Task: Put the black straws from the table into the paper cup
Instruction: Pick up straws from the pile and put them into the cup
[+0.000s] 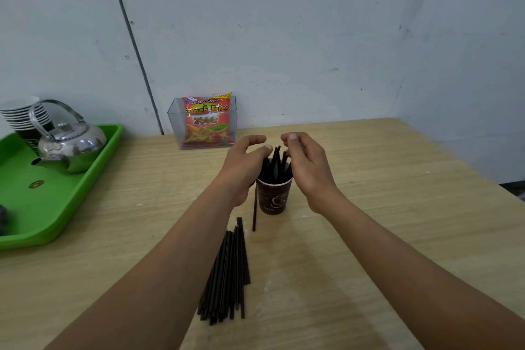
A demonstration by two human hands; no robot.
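A brown paper cup printed with a coffee design stands upright at the table's middle. Several black straws stand in it, fanned out. My left hand and my right hand flank the straw tops with loosely curved fingers. The left thumb tip touches the straws, and the right fingertips hover just above them. Neither hand plainly grips anything. One loose straw lies beside the cup's left side. A pile of several black straws lies on the table nearer me, between my forearms.
A clear plastic box with a French fries snack packet stands against the wall behind the cup. At the left, a green tray holds a metal kettle and stacked paper cups. The wooden table ends at the right.
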